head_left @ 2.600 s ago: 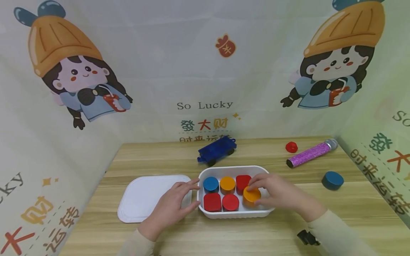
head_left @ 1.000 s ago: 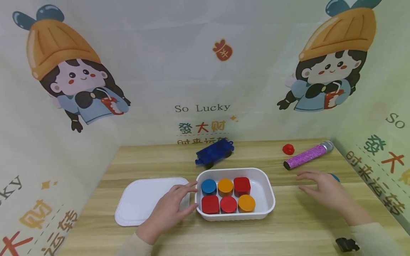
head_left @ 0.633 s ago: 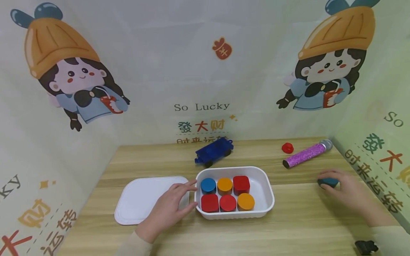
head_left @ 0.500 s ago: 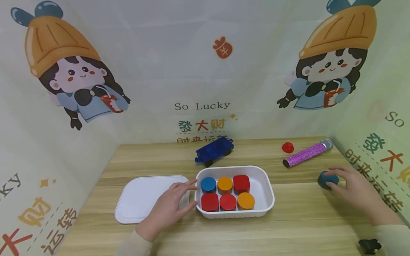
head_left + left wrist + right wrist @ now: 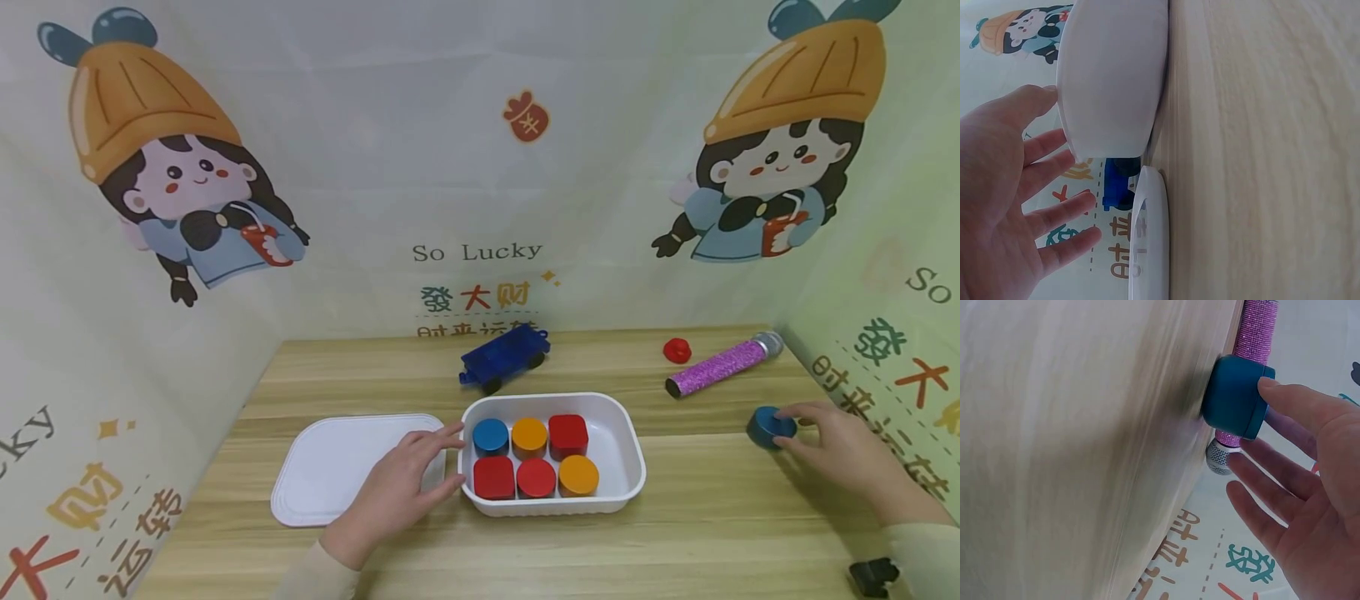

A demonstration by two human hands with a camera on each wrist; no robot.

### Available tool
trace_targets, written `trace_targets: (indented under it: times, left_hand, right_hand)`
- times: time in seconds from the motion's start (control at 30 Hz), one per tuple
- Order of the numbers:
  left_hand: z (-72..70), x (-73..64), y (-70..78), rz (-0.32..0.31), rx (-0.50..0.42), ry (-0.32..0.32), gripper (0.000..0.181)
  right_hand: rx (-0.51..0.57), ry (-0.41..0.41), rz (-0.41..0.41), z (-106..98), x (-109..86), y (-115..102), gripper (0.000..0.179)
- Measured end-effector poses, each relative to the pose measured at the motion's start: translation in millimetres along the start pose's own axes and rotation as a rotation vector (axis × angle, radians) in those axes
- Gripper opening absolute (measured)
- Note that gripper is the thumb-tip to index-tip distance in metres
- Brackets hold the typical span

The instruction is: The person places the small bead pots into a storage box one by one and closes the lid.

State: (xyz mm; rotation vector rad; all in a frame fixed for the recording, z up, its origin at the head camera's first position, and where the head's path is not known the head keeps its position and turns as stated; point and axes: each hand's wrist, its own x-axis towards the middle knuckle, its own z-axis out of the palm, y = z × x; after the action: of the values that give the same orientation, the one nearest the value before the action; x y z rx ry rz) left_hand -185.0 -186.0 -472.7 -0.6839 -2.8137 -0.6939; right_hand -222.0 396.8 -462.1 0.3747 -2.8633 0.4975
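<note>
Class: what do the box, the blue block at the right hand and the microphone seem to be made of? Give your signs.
Box: probably plastic, satin; smooth, thin wall.
Blue block: perhaps plastic, soft sheen; smooth with a seam, though painted wood is possible.
Microphone: glittery purple, apparently bead-covered; its grey mesh end looks like metal, possibly plastic.

Beneath the fingers [image 5: 1065,212] spreads a pale wood-grain tabletop [image 5: 480,558]. Beyond them rises a whitish, lightly creased back wall [image 5: 360,192], printed with "So Lucky" lettering [image 5: 477,252] and a red pouch [image 5: 527,117]. Left of the fingers stands a similarly printed wall [image 5: 150,358]; right of them, another [image 5: 911,150], greener-tinted. Soft light falls throughout.
</note>
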Motion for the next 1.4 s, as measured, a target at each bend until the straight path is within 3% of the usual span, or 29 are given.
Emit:
trace_targets:
  times: [0.47,0.7,1.03,1.4]
  left_hand:
    - [-0.3,-0.9,-0.3,0.012,0.008,0.006,0.041]
    - [0.8,-1.7,-0.8,0.005,0.01,0.005,0.041]
    - [0.8,-1.4,-0.5,0.005,0.001,0.008,0.04]
    - [-0.4,-1.4,0.9,0.001,0.001,0.006,0.041]
  right_hand:
    - [0.058,-0.011,0.051,-1.3,4.7,-3.2,0.036]
    - [0.014,0.06,-0.058,1.5,5.7,-17.0,0.032]
    - [0.012,0.127,-0.249,-2.3,16.6,-64.2,0.031]
    - [0.042,0.056,-0.312,-15.8,30.7,-128.5,0.032]
